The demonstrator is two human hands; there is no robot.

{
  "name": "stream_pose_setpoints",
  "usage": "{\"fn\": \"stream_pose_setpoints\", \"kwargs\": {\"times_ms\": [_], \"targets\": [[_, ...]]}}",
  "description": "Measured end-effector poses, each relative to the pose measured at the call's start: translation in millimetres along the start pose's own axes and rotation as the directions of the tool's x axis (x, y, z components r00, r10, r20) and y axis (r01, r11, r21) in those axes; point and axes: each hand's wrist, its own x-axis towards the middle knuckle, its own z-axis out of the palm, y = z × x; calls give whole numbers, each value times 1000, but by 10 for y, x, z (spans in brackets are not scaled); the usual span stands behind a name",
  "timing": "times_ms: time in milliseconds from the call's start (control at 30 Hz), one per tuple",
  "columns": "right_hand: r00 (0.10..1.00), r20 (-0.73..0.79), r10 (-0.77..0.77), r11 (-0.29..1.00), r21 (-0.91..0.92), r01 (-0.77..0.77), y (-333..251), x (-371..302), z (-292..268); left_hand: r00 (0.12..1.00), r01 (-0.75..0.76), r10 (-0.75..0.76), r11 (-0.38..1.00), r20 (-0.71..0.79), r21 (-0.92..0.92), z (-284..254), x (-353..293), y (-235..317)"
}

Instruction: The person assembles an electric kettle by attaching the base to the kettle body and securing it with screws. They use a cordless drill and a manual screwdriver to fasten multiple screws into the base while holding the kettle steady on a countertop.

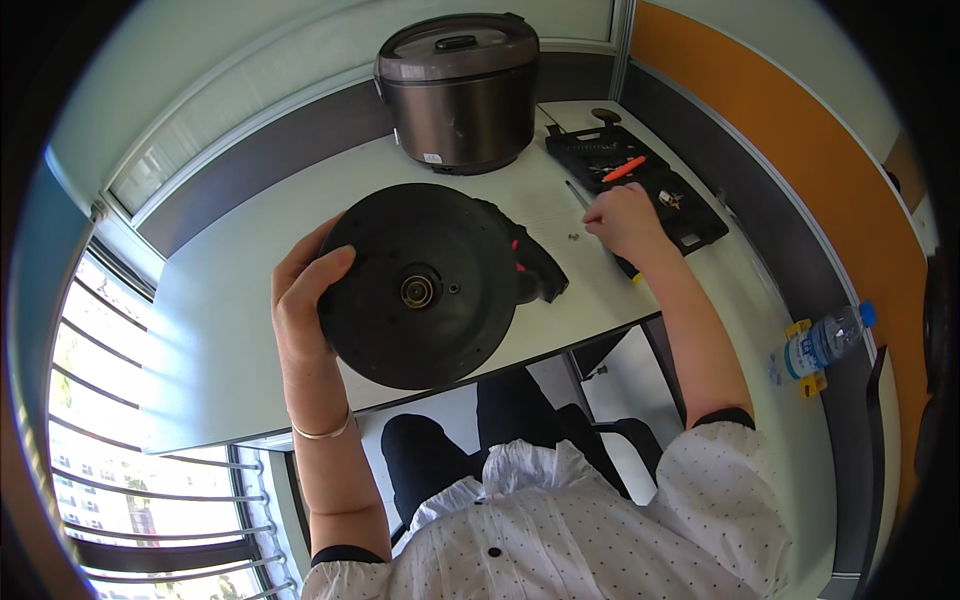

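My left hand (308, 290) grips the left edge of a black round disc (420, 345), thumb on the face toward me. A coiled brass-coloured spring (417, 291) sits at its centre, with a small hole beside it. Behind the disc's right side, a black part (545, 270) with red bits shows only partly. Over the table at right is my right hand (625, 222), fingers curled together; whatever they hold is hidden. A screwdriver (576, 192) passes under or behind this hand, its dark and yellow handle showing below. Small metal pieces (573, 237) lie left of the hand.
A brown rice cooker (460, 100) with its lid down stands at the back. Right of it lies an opened black tool case (700, 215) with an orange-red tool (624, 169) on it. A water bottle (815, 345) lies at far right, on a yellow item (812, 384).
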Motion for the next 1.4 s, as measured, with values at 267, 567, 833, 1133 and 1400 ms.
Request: {"fn": "stream_pose_setpoints", "kwargs": {"times_ms": [267,567,833,1133,1400], "targets": [[983,131,-130,984,-107,144,54,212,434,985,-171,170,984,22,56,-11,-43,-67],[977,139,159,945,264,-191,364,257,334,989,-149,148,988,19,33,3,-4,-95],[903,365,228,965,36,-258,296,-92,-24,998,9,-8,1000,-61,2,-60,56,-118],[948,252,194,877,388,-283,649,-165,189,988,-66,74,996,-135,64,93,6,-101],[928,209,309,609,706,-362,823,-85,76,990,-8,8,1000,-140,3,89,34,-116]]}}
